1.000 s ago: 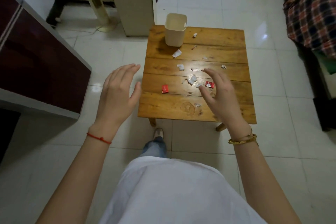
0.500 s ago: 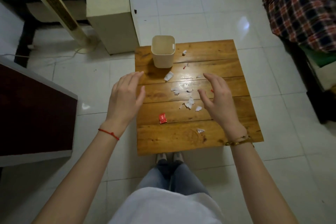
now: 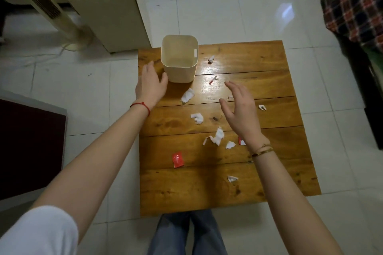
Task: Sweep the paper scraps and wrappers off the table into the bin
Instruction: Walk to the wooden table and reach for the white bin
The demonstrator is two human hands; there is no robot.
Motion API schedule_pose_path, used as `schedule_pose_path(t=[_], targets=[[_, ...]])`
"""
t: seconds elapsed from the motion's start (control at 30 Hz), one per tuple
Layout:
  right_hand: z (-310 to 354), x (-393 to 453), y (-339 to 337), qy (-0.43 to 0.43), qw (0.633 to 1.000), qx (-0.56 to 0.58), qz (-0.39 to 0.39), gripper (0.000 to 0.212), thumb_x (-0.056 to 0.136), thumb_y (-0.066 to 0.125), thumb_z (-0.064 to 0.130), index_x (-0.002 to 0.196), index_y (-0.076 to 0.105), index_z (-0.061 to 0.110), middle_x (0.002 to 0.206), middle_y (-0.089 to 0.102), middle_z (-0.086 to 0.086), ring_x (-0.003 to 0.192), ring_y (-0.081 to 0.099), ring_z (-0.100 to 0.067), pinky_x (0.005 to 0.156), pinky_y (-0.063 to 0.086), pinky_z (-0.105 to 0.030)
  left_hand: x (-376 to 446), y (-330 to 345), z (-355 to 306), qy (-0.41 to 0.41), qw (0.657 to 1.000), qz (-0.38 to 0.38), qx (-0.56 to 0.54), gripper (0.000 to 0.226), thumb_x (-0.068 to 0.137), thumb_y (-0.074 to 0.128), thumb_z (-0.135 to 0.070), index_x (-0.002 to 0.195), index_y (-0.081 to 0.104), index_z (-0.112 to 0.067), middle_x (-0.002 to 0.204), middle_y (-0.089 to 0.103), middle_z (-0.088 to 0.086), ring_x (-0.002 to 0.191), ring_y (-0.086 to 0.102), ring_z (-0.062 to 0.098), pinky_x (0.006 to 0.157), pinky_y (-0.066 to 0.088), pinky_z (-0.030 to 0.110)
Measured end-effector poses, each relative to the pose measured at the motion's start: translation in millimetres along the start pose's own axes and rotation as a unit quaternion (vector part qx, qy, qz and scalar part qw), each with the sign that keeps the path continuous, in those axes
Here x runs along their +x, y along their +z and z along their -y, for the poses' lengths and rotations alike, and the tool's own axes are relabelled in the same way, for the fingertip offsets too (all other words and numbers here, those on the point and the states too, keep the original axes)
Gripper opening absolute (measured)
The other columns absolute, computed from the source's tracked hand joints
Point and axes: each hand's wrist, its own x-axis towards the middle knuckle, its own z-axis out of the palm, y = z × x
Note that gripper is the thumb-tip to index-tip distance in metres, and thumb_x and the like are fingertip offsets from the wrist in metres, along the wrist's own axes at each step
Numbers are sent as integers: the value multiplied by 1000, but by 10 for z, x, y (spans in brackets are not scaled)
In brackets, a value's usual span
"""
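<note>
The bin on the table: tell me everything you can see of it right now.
The bin is a small cream container, plastic by its look, square with rounded corners and a slot handle near the rim on its right wall. It stands upright and open-topped at the far left of the wooden table, apparently empty. The left hand is beside its left wall; contact is unclear. Scraps lie nearby, none touching it.

Bin (image 3: 179,72): cream, squarish w/ rounded corners, upright, open top, looks empty; far-left part of tabletop (image 3: 269,172).
Paper scraps (image 3: 216,137): white, torn, crumpled; scattered mid-tabletop, one just beside bin's near side, one near front edge.
Red wrapper (image 3: 177,159): flat, near-left area, apart from scraps.
2nd red wrapper (image 3: 241,141): partly hidden behind wrist.
Thin red strip (image 3: 212,80): just right of bin.
</note>
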Motion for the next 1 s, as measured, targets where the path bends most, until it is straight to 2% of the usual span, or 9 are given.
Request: schedule_pose_path(t=[0.17,0.23,0.33,0.4,0.43,0.57,0.67,0.77,1.0], targets=[[-265,236,413,7,1000,3,22,46,99,51,27,142,45,12,143,49,-5,137,41,-20,114,34,-43,537,372,90,-107,987,39,-114,73,97,45,-47,154,23,-9,159,28,13,146,30,31,114,30,42],[-358,290,559,5,1000,2,30,47,100,51,28,143,44,11,144,49,-6,137,40,-20,115,34,-42,690,501,115,-137,974,65,-168,77,95,45,-51,155,18,-12,160,27,11,143,34,32,114,35,46],[-464,340,720,5,999,-1,40,48,100,50,27,144,41,10,145,48,-6,138,39,-20,115,32,-41,867,639,105,-155,960,92,-213,72,93,45,-49,153,21,-17,148,44,12,117,58,30,86,57,41],[-507,345,802,1,999,-3,44,48,100,50,26,145,40,9,146,47,-7,138,39,-21,115,32,-41,957,715,82,-170,952,94,-239,63,95,44,-43,148,27,-15,137,53,12,96,67,28,61,57,30],[-523,348,836,-1,999,-3,46,49,100,49,25,145,39,9,146,47,-7,138,39,-21,115,31,-40,999,748,69,-182,944,97,-256,58,96,43,-41,146,28,-14,136,53,10,94,68,27,57,57,28],[-575,352,943,-4,998,-16,54,50,100,49,25,146,39,9,148,45,-7,140,37,-23,117,27,-40,1121,839,38,-228,905,98,-346,47,99,37,-28,144,35,-16,142,48,9,111,64,33,67,60,33],[-603,347,982,-3,998,-27,60,50,101,48,26,147,37,11,149,43,-6,142,34,-23,119,24,-40,1134,875,33,-243,887,69,-386,44,99,35,-18,142,39,-11,136,50,11,103,63,33,81,60,40],[-599,331,977,-3,998,-25,57,50,101,48,26,147,38,11,149,43,-6,142,34,-22,119,23,-39,1062,851,31,-232,899,48,-369,41,97,38,-17,137,43,-9,123,50,8,109,56,32,81,60,41],[-531,120,817,-6,998,-20,52,48,101,48,26,145,40,9,148,45,-8,142,35,-23,119,26,-42,396,482,22,-199,897,44,-391,35,92,43,-14,127,44,-15,117,52,2,110,57,29,72,63,36]])
